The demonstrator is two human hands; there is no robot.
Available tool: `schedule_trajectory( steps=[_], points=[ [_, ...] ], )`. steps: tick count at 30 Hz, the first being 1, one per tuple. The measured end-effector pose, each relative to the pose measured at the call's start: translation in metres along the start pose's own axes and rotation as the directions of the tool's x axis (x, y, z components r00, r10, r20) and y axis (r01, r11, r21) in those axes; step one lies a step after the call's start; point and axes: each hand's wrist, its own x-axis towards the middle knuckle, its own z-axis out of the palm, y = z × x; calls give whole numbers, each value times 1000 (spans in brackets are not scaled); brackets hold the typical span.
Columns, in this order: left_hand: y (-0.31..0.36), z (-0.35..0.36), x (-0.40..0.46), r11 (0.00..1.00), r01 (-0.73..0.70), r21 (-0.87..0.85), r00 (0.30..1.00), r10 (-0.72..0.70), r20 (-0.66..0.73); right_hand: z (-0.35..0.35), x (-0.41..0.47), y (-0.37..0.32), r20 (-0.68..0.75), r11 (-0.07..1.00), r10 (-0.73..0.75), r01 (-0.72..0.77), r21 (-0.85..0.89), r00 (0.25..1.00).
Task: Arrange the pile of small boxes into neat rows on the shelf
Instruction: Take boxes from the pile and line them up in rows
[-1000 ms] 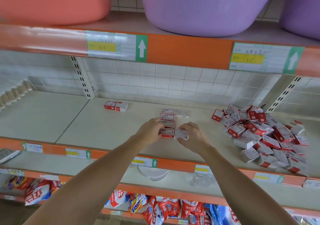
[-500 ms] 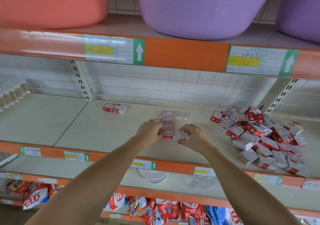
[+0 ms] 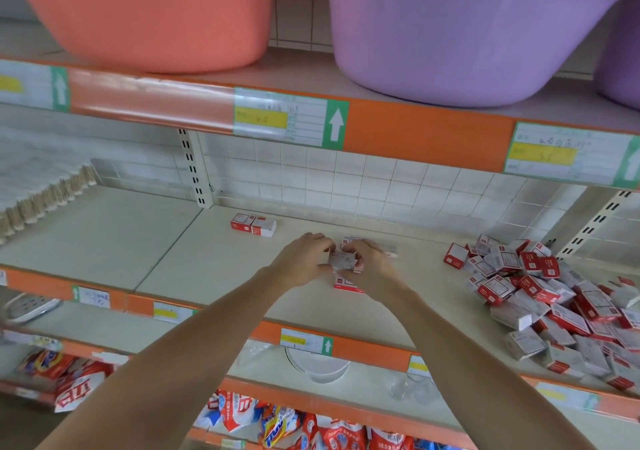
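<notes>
Both hands, left and right, now lift and pinch one box above the row; pile waits right.

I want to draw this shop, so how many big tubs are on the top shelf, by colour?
Orange tub: 1
Purple tubs: 2, one whole in the middle and one cut off at the right edge
Total: 3 tubs, as far as this view reaches.
</notes>
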Motion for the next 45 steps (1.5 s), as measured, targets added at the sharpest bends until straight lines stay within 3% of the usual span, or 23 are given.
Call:
schedule_trajectory(
  steps=[8, 16, 26, 32, 45],
  points=[
    [-28, -6, -17, 994, 101, -46, 992, -105, -77, 23, 21, -24, 37, 995, -73, 75, -65, 997],
    [-62, -10, -22, 982, 183, 48, 977, -176, -124, 47, 39, -38, 157, 986, 30, -3, -169, 987],
    [-93, -6, -12, 971, 187, 146, 979, -172, -107, 81, 50, -49, 154, 958, -40, 82, -276, 987],
    [-113, -20, -4, 969, 158, 191, 983, -137, -118, 101, 60, -49, 25, 951, -61, 65, -301, 998],
    [-156, -43, -19, 961, 247, 128, 969, -245, -34, 122, 108, -53, -18, 963, 52, -55, -263, 998]
  ],
)
